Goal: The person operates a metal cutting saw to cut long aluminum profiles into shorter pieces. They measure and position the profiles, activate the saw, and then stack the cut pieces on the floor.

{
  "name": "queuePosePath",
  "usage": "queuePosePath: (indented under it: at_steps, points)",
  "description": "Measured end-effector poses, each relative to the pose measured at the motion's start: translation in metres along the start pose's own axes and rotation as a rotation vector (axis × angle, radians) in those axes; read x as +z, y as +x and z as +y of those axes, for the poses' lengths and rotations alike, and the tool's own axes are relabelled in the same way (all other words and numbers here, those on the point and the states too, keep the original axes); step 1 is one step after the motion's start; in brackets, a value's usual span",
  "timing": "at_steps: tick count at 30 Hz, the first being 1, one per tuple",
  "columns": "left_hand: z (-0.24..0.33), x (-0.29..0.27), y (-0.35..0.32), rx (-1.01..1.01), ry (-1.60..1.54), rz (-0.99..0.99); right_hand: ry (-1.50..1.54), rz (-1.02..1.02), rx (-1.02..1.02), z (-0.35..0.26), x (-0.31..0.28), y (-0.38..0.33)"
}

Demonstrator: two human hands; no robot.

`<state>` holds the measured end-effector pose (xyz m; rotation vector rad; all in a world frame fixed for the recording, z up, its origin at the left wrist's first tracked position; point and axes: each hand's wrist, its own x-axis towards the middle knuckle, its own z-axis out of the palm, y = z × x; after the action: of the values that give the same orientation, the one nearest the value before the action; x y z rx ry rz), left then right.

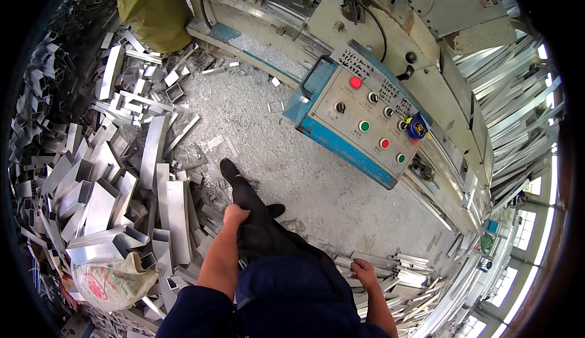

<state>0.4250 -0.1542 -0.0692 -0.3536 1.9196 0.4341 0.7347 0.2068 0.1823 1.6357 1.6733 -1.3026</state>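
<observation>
My left hand [236, 214] hangs beside my dark trouser leg [256, 222], its fingers curled in, with nothing seen in it. On the other side, my right hand [364, 272] is held low with bent fingers in a loose fist, and no object shows in it. Ahead stands a blue control box [365, 112] with red and green buttons, black knobs and handwriting on its panel. A round blue tape measure [417, 126] rests at the panel's right edge. Neither hand touches the box.
A heap of cut aluminium profiles [177, 216] lies at my left, with a torn white sack [109, 282] on it. A yellow-green sack [155, 9] stands at the far left. Beyond the box is a large machine [390, 27]. Long profiles [414, 271] lie at my right. Small offcuts [276, 82] litter the floor.
</observation>
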Motion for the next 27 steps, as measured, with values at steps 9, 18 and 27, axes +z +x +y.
queuePosePath:
  at_steps: [9,18,27]
  points:
    - [-0.003,0.012,-0.012,-0.158,-0.383,-0.128,-0.01,-0.022,0.015,-0.001,0.0,0.0]
    - [0.006,0.008,0.005,-0.04,-0.053,-0.089,0.022,-0.037,0.004,0.009,0.001,0.011]
    - [0.01,0.007,-0.006,0.032,0.086,-0.052,0.037,-0.039,0.013,0.017,0.005,0.007]
